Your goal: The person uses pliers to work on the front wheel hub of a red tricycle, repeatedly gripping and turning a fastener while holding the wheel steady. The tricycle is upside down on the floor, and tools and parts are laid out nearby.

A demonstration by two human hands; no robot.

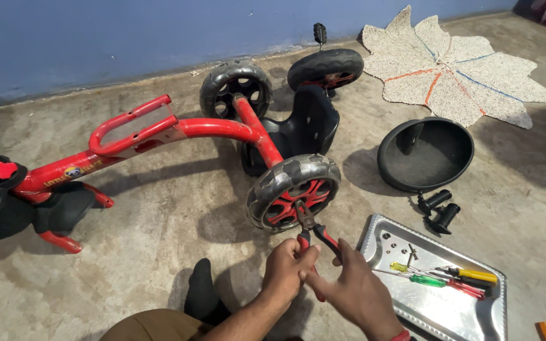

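Left hand [284, 268] and right hand [355, 287], both closed around red-handled pliers [311, 232] biting the wheel [293, 191] hub at twelve o'clock, could slip off and scrape plastic.

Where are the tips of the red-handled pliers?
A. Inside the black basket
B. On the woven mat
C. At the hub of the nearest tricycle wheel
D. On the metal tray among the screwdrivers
C: both hands, left hand and right hand, grip the pliers, whose tips meet the hub of the nearest wheel.
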